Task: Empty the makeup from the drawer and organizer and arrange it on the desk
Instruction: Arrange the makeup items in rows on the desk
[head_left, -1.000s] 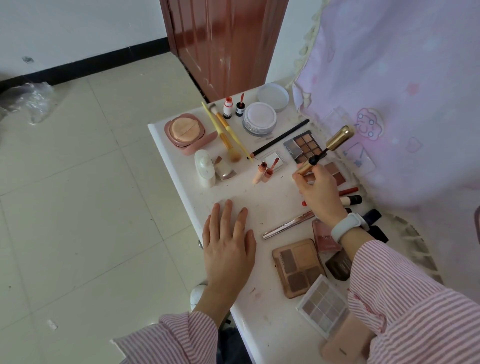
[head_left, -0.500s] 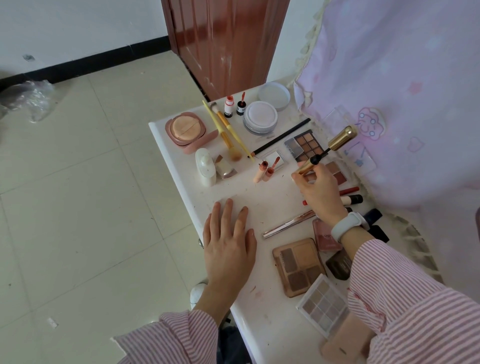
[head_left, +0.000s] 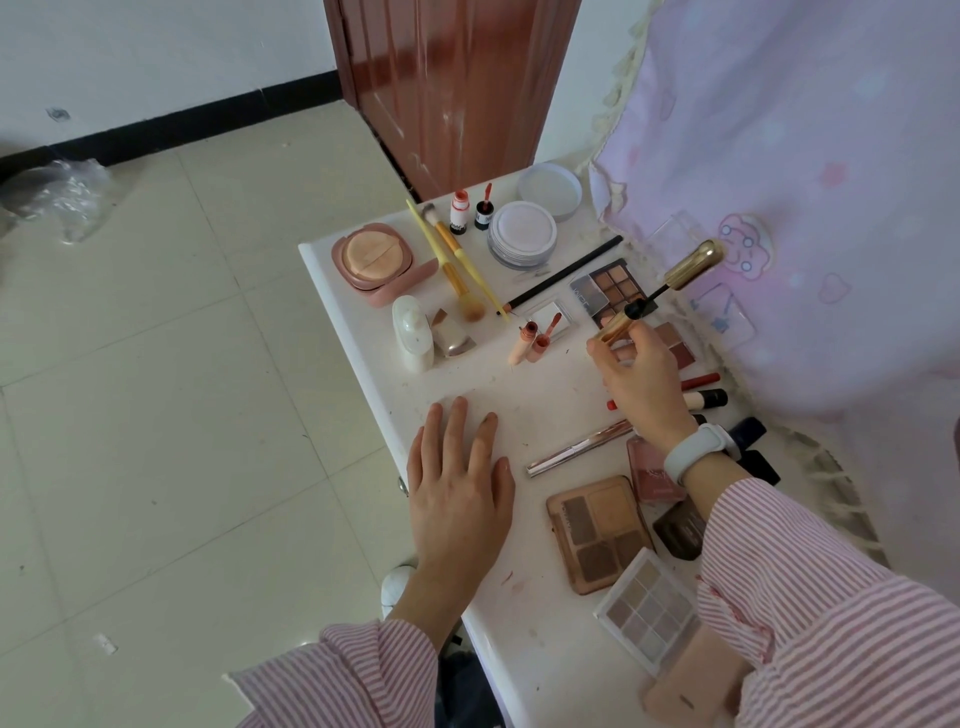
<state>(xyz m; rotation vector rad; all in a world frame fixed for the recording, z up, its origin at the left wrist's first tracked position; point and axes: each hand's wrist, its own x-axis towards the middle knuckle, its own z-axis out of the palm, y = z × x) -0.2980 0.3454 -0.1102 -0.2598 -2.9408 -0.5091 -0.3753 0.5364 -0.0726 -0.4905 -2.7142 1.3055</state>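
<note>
1. Left hand (head_left: 457, 499) lies flat, palm down, fingers straight and slightly spread, on a bare patch of the white surface (head_left: 524, 639) at lower centre of the frame; grip released, holding nothing.
2. Right hand (head_left: 641, 379), right of centre, grasps the gold mascara tube (head_left: 615, 326) between curled fingers; the gold-capped mascara wand (head_left: 675, 278) stands out of the tube's mouth, slanting toward the upper right; white wristband (head_left: 696, 451) on that wrist.
3. Just beside the right hand: a nine-pan brown palette (head_left: 613, 285) above it; a silver-pink tube (head_left: 576, 448) below it, lying flat.
4. Lower right: a four-pan brown palette (head_left: 597, 532); next to it a pale nine-pan palette (head_left: 647, 605).
5. Upper centre: pink cushion compact (head_left: 376, 260), open; yellow brushes (head_left: 457, 270); round white jar (head_left: 522, 234); black pencil (head_left: 566, 270).
6. Pink cloth (head_left: 805, 156) fills the upper right.
</note>
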